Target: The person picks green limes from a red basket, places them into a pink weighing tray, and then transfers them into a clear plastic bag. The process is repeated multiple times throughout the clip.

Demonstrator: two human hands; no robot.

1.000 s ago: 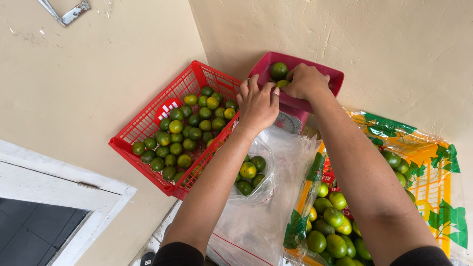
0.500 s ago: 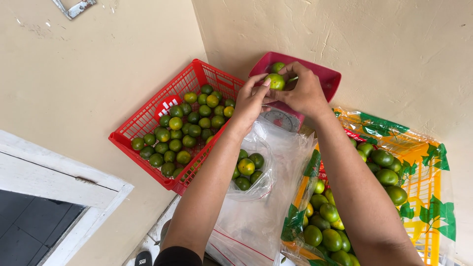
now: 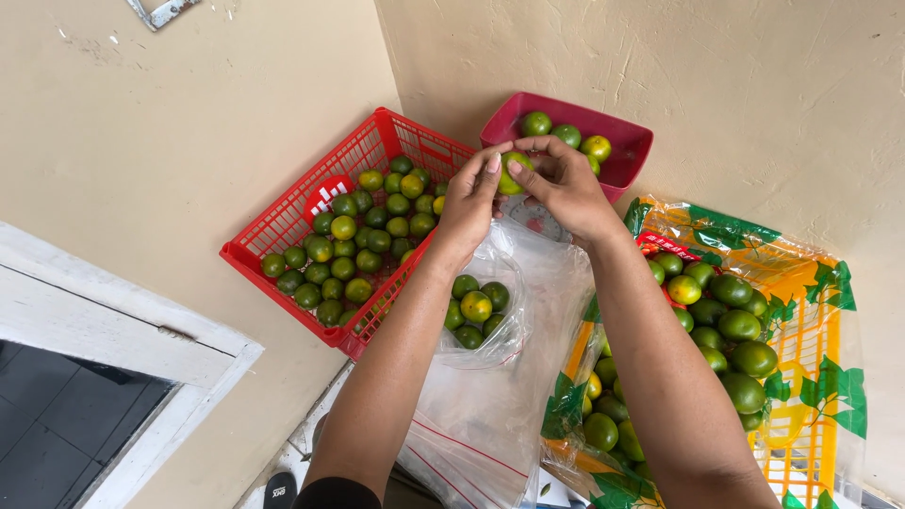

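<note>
Both hands meet around one small green-yellow citrus fruit [image 3: 512,175], just in front of a dark red tray [image 3: 630,154] that holds three similar fruits. My left hand [image 3: 468,203] pinches the fruit from the left. My right hand [image 3: 564,185] closes over it from the right. Below the hands lies a clear plastic bag [image 3: 490,339] with several fruits in it, resting on a heap of more clear bags.
A red mesh basket [image 3: 283,226] full of green fruits stands at the left against the wall. At the right, a yellow crate lined with a green-printed plastic sack [image 3: 801,283] holds several larger fruits. A white door frame [image 3: 123,330] runs along the lower left.
Both hands have pulled back from over the dark red tray toward me, bringing one fruit with them. The tray's fruits are now uncovered.
</note>
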